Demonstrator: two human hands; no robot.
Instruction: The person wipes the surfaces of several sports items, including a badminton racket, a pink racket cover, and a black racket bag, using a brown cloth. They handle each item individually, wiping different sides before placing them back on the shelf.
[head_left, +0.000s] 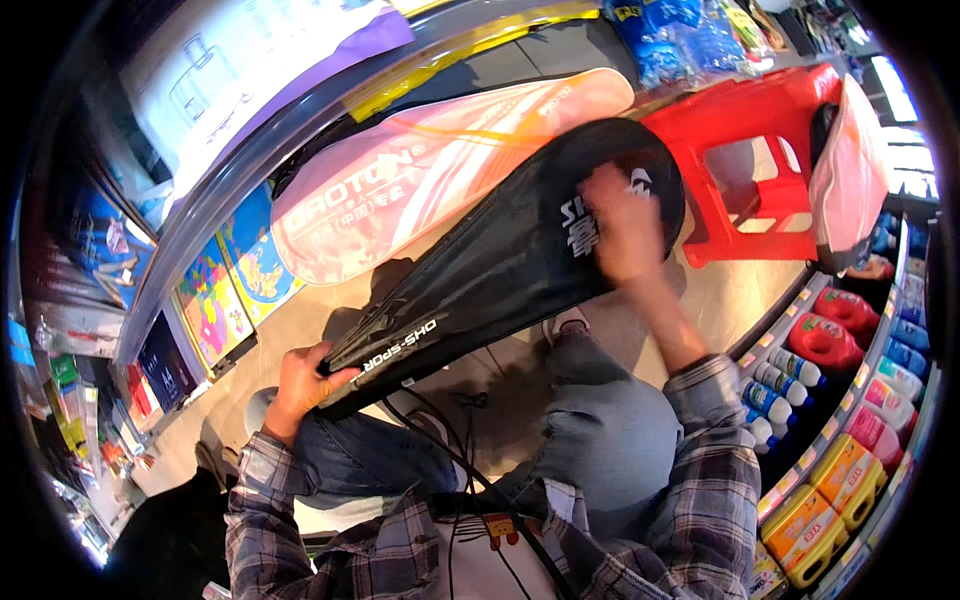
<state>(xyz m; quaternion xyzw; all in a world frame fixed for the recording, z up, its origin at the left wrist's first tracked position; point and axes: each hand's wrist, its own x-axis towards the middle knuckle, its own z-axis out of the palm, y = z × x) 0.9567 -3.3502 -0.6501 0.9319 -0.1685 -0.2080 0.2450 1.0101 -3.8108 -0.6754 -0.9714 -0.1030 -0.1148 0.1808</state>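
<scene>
A black racket bag (480, 247) lies slantwise in front of me, its wide round end at the upper right. White lettering marks its face. My left hand (309, 384) grips the narrow end, thumb on top. Over the wide end is my right hand (626, 225), blurred and with fingers curled. Whether it presses on the bag or holds something small, I cannot tell. Just beyond lies a pink racket bag (360, 217) with white and orange stripes, partly covered by the black one.
A red plastic stool (690, 180) stands at the right, with another pink bag (855, 172) at its far end. Shelves at the right hold red detergent bottles (825, 341) and yellow packages (806, 532). A curved clear shelf edge (247, 180) runs along the left. Dark cables (469, 465) hang before my chest.
</scene>
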